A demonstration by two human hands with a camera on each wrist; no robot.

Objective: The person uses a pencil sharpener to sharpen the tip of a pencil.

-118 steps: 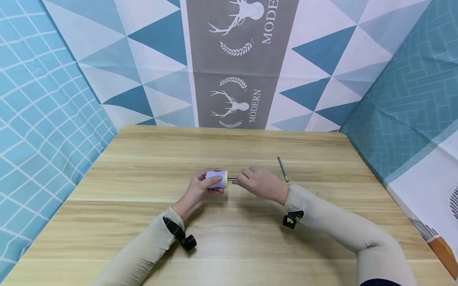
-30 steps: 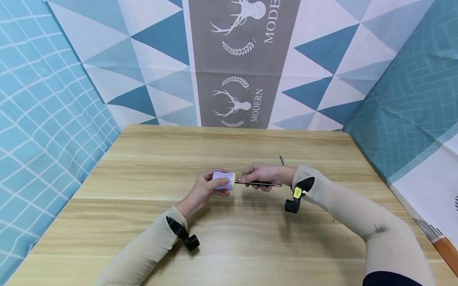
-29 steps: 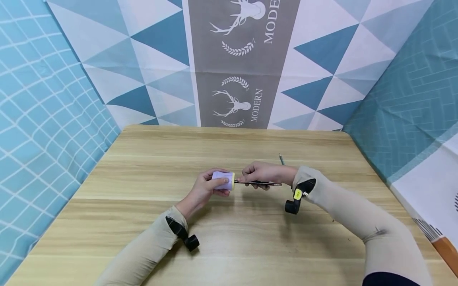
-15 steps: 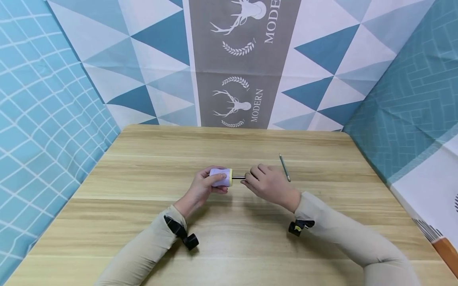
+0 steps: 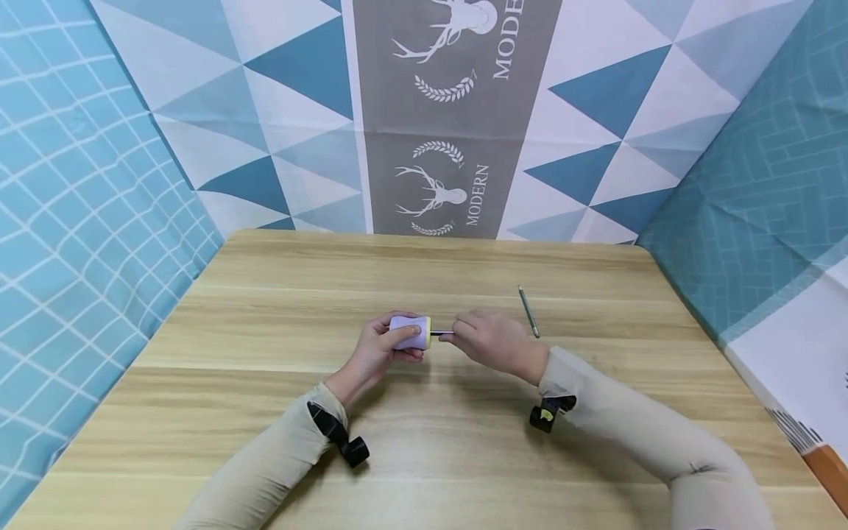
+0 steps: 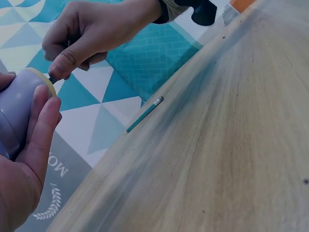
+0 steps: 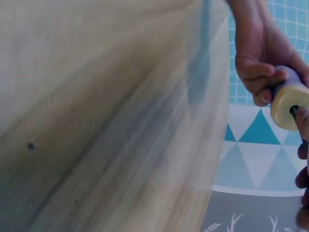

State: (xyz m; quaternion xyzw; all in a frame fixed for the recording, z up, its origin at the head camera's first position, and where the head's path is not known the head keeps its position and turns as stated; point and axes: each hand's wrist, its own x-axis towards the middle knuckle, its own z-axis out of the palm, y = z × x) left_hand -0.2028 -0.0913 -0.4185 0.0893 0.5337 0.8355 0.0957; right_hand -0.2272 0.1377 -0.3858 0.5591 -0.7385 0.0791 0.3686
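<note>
The lavender cylinder (image 5: 405, 335) is held sideways above the tabletop (image 5: 437, 478) in the left grip (image 5: 371, 350), which is clamped on it with the thumb across the near side, its pale yellow end facing the right grip (image 5: 493, 342). From the hole in that end runs a thin dark stick (image 5: 442, 333), perhaps a pencil, though the fingers hide too much to be sure. The right grip is pinched on this stick, near the yellow end. Beyond the right grip and slightly to its right, a teal pencil (image 5: 528, 312) lies on the tabletop. Farther off, past both grips, stands a blue, white and grey patterned backdrop (image 5: 444, 118)
</note>
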